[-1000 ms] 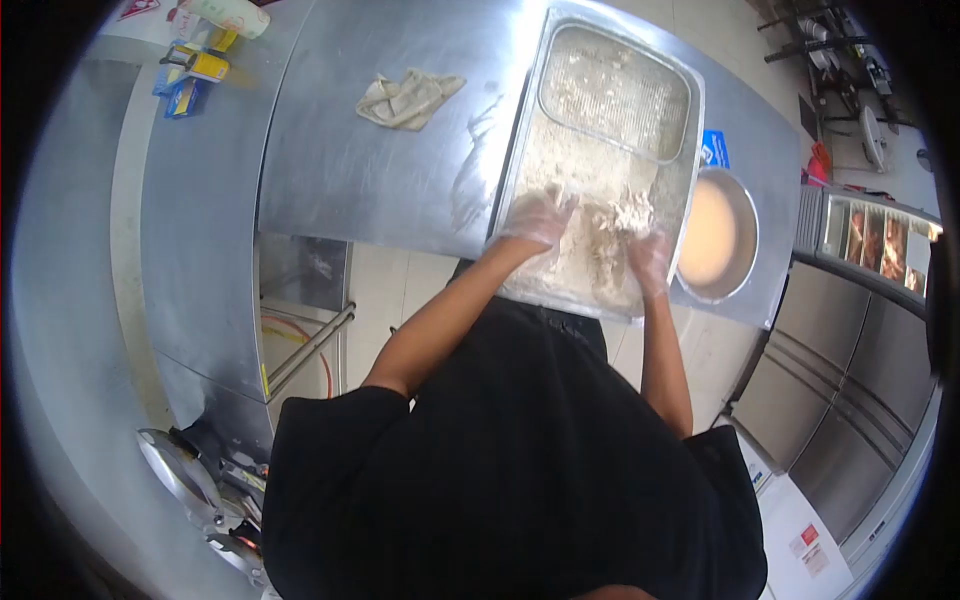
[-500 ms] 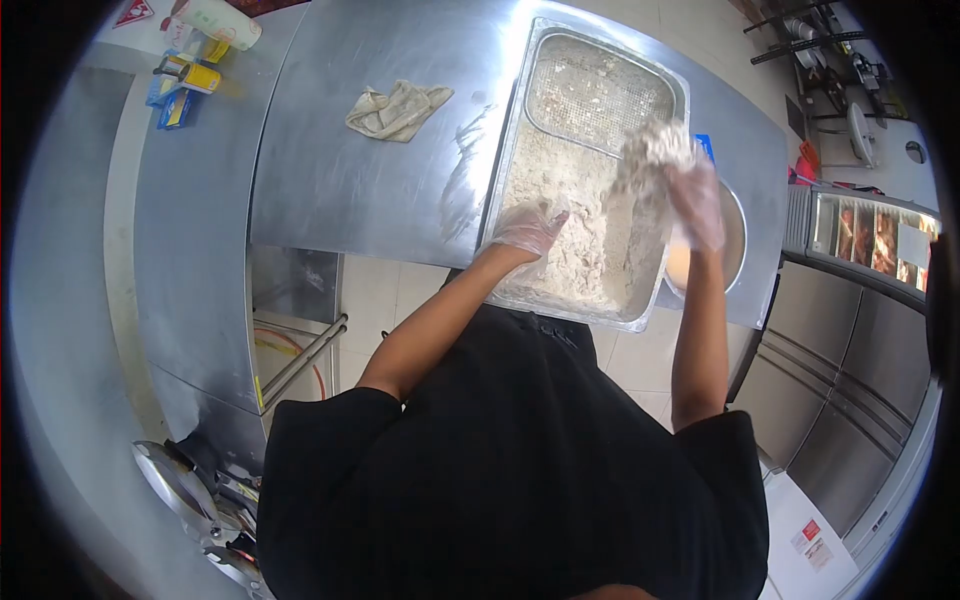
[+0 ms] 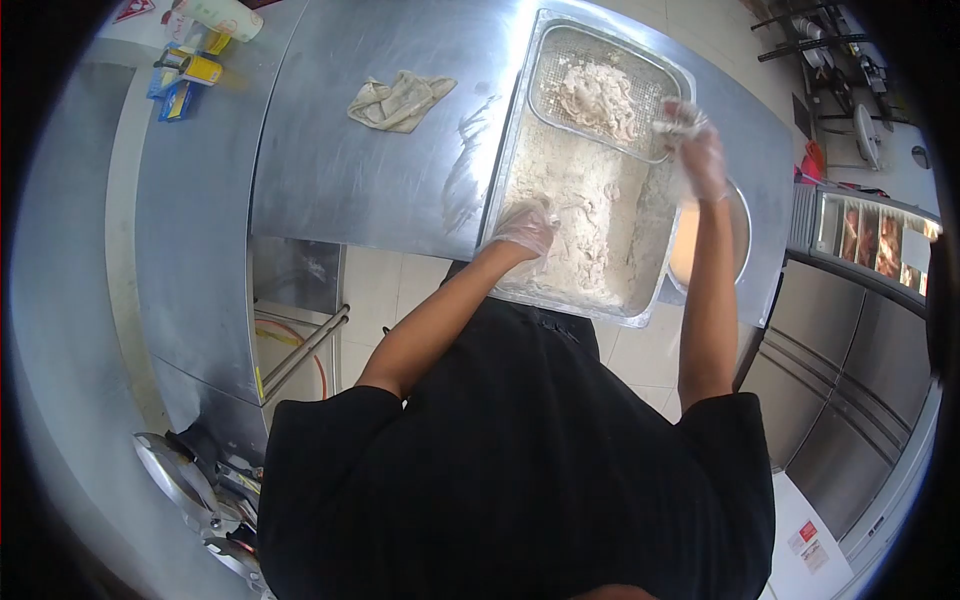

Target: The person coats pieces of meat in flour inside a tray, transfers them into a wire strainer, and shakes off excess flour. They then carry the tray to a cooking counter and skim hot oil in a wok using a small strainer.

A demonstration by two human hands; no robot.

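One gloved left hand (image 3: pixel 528 228) is positioned, in the head view, at the left wall of the metal tray (image 3: pixel 511 133), beside the flour (image 3: pixel 545 165); its grip cannot be determined. The gloved right hand (image 3: pixel 697 152) is raised at the right edge of the mesh basket (image 3: pixel 646 104); blur prevents confirming whether it grasps anything. Floured pieces (image 3: pixel 598 98) lie heaped in the basket. A bowl (image 3: pixel 742 235) stands beside the tray, partly covered by the right forearm (image 3: pixel 708 290).

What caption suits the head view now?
Gloved right hand beside a basket of floury pieces, left hand over the tray.
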